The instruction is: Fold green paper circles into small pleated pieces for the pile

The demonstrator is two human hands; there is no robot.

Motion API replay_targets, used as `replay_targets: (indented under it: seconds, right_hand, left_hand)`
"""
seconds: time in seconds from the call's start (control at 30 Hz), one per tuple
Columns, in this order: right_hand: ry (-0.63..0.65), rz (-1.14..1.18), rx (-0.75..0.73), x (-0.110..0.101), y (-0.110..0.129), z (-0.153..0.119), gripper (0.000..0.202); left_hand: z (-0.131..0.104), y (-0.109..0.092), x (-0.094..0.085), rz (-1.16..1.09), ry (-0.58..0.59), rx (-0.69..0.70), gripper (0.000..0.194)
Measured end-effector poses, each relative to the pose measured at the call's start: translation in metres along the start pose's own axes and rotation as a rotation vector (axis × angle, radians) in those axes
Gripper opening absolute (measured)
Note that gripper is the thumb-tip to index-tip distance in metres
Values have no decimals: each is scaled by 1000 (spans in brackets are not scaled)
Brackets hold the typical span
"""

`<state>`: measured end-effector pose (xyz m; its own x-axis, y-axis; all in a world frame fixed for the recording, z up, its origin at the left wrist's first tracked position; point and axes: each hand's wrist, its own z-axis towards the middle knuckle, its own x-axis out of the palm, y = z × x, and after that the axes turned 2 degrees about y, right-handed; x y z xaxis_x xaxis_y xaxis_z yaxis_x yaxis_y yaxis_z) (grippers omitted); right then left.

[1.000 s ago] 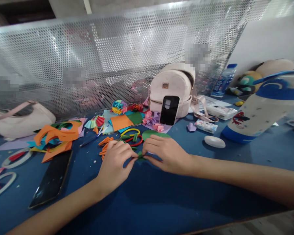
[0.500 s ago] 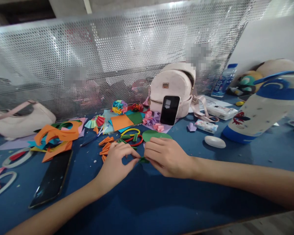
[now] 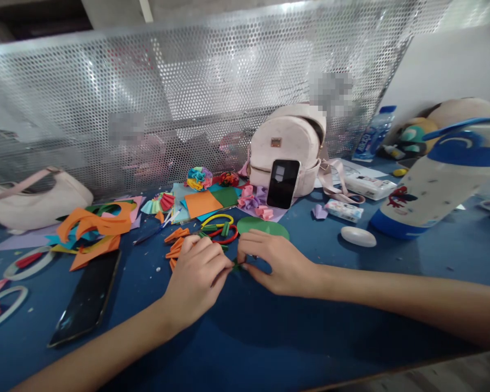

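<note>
Between my two hands is a small piece of green paper [image 3: 237, 265], mostly hidden by the fingertips. My left hand [image 3: 199, 276] pinches its left side, thumb and fingers pressed together. From the right, my right hand [image 3: 275, 263] grips it between thumb and forefinger. A green paper circle [image 3: 265, 227] lies just behind my right hand. Folded orange paper pieces [image 3: 175, 239] lie behind my left hand, partly covered by it. Beside them are scissors with yellow and red handles [image 3: 227, 234], with small folded green pieces on them.
A phone [image 3: 85, 299] lies at left, near orange paper scraps [image 3: 96, 223] and tape rolls [image 3: 8, 307]. Behind stand a backpack [image 3: 283, 136] with a phone [image 3: 283, 184] leaning on it, and coloured paper [image 3: 204, 204]. A large water bottle [image 3: 424, 198] and a white oval object [image 3: 358, 236] are right.
My left hand's fingers have closed in more tightly on the green paper. My right hand's thumb and forefinger have parted into a rounded pinch, and less of the paper shows.
</note>
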<state>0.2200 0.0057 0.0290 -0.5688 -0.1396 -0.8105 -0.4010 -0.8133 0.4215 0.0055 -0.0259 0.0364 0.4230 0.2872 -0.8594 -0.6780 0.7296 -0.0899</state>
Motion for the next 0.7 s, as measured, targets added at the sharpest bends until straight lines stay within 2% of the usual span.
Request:
replay_targets:
  seconds: [0.17, 0.27, 0.37, 0.53, 0.7]
  right_hand:
    - [-48, 28, -30, 3, -1, -1, 20]
    - [-56, 39, -37, 4, -1, -2, 18]
    - [-44, 122, 4, 7, -4, -2, 16]
    - [-32, 161, 94, 12, -12, -1, 15]
    - [-45, 233, 83, 14, -17, 0, 17]
  left_hand:
    - [1, 0, 1, 4, -30, 5, 16]
    - [0, 1, 1, -23, 8, -7, 9]
    - [-2, 3, 3, -17, 44, 8, 17]
    - [-3, 7, 9, -65, 104, -17, 14]
    - [-4, 11, 12, -81, 107, 12, 11]
